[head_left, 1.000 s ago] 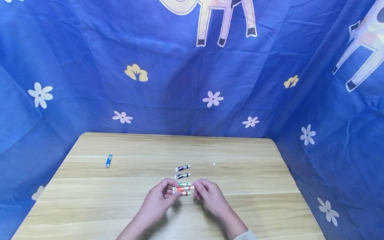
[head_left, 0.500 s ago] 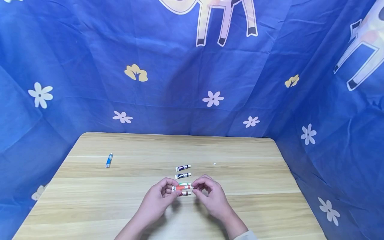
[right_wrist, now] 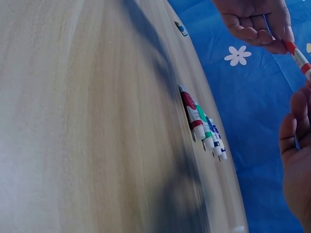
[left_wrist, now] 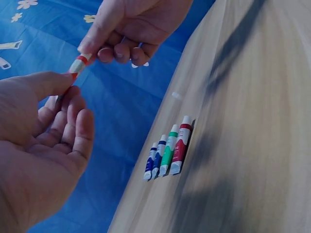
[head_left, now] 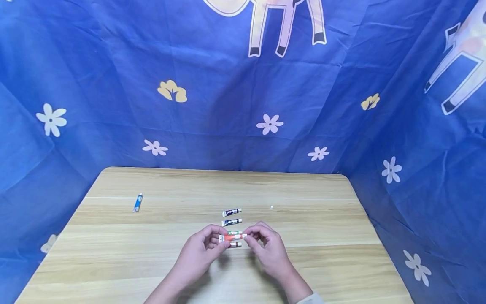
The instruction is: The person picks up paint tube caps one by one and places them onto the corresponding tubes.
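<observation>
An orange-red paint tube (head_left: 232, 237) is held above the table between both hands. My left hand (head_left: 201, 252) pinches its flat end between thumb and fingers. At the white cap end, the thumb and index finger of my right hand (head_left: 271, 253) pinch the tip. Beneath lie several paint tubes in a row: a purple tube (head_left: 231, 212), a dark blue tube (head_left: 231, 222), a green tube (left_wrist: 168, 151) and a dark red tube (left_wrist: 181, 148). In the head view the held tube and left fingers partly cover the green and dark red ones.
A light blue paint tube (head_left: 138, 203) lies apart at the left of the wooden table (head_left: 322, 261). One small white piece (head_left: 271, 207), perhaps a cap, sits right of the row. A blue patterned curtain (head_left: 212, 105) surrounds the table's back and sides.
My right thumb and fingers have shifted their pinch about the tube's cap end. The left hand keeps its hold almost in place. The tubes on the table have not moved.
</observation>
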{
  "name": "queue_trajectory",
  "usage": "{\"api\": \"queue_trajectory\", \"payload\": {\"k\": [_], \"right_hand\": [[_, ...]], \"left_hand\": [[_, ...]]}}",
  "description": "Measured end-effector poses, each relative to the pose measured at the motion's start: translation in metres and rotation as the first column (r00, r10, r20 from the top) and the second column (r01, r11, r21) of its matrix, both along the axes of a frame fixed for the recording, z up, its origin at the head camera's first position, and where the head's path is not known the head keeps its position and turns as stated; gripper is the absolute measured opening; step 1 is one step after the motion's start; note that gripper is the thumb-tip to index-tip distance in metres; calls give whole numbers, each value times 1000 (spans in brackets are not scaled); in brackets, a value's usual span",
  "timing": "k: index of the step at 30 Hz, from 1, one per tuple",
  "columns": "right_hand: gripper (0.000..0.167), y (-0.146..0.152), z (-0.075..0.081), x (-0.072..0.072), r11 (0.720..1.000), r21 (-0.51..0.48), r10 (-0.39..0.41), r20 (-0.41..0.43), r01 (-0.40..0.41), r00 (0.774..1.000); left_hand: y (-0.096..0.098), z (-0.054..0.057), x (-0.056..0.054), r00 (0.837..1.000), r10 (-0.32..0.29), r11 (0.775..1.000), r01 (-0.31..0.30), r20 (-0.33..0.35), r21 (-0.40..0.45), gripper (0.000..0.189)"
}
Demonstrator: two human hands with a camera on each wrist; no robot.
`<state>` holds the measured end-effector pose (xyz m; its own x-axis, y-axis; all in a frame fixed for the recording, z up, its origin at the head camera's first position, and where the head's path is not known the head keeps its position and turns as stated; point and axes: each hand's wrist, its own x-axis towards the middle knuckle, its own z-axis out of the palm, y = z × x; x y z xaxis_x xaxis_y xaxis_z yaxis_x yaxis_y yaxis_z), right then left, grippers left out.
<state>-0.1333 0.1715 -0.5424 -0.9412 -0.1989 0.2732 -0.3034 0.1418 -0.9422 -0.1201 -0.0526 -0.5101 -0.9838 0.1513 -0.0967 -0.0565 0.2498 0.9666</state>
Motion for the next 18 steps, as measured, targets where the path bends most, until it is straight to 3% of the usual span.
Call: {"api": "queue_trajectory", "payload": {"k": [5, 8, 12, 18], "right_hand": [[10, -1, -2, 1, 999, 34, -5, 76, 3, 997], [9, -2, -3, 1, 998, 62, -16, 107, 9, 994], [14, -3, -5, 1, 993, 113, -40, 132, 26, 990], [24, -4, -7, 2, 984, 180, -45, 158, 16, 986]], "left_hand": [[6, -2, 2, 998, 39, 999, -40, -42, -13, 25], [8, -4, 4, 992, 41, 996, -49, -117, -69, 23], [11, -7, 4, 973, 27, 984, -66, -230, -163, 25], [13, -11, 6, 940, 18, 957, -115, -341, -266, 30]]}}
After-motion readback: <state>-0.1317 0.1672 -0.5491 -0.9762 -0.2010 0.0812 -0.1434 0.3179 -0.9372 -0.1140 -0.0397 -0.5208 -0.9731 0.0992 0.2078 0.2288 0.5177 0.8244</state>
